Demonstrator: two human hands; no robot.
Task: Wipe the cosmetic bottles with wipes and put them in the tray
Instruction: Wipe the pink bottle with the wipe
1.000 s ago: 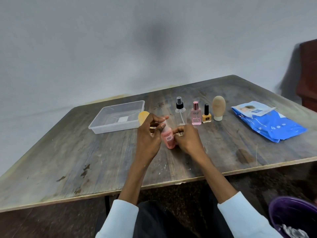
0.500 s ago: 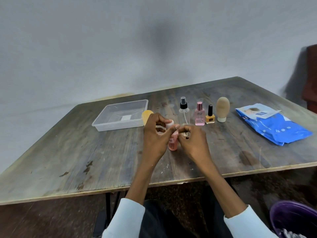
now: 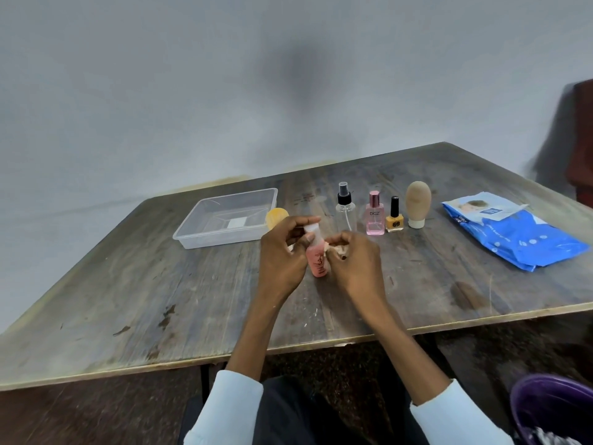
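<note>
Above the bench (image 3: 192, 316), the left hand (image 3: 282, 261) grips a pink bottle (image 3: 316, 261) upright while the right hand (image 3: 356, 264), just beside it, pinches a crumpled wipe (image 3: 335, 248) against its side; the tray (image 3: 224, 220) lies beyond the left hand.

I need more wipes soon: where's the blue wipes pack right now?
In the head view, the blue wipes pack lies on the wooden table's far right, just right of the beige egg-shaped bottle.
</note>
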